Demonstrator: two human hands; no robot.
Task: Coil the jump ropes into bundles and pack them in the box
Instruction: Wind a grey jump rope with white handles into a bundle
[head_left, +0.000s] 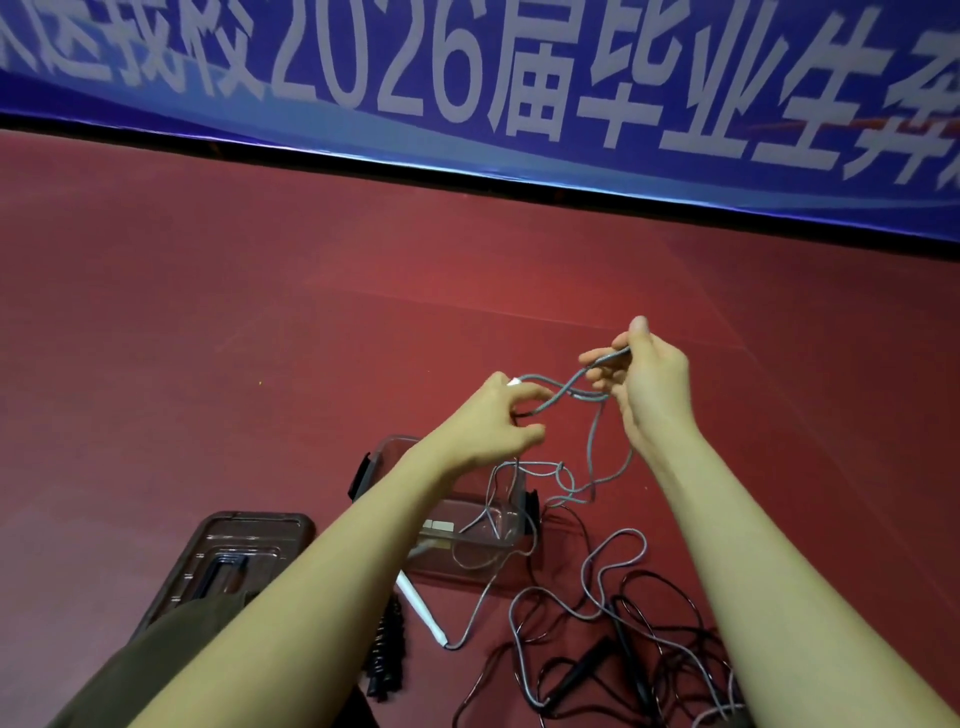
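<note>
Up in mid-air, both hands work a grey rope (589, 447) above the red floor (260, 312). The left hand (498, 426) has its fingers curled round a loop of it, with a white handle tip (514, 382) poking out just above the knuckles. The right hand (649, 384), a little farther and to the right, pinches the rope between thumb and fingers, the other fingers curled under it. Between the two hands the strands cross once; from there the rope hangs down in a long loop.

Below the hands stands the clear box (447, 525), open, with black latches on its left and right ends. Some grey rope lies inside it and trails out over its near right side. Just near of the box a white handle (421, 608) lies on the floor, joined to grey rope at its near end. To the right of that, grey and black rope (670, 613) sprawl tangled together, with black handles among them. The clear lid (234, 556) lies on the floor left of the box. A black beaded rope (387, 654) lies bundled near the left forearm. A blue banner (519, 78) with white characters fills the far side.
</note>
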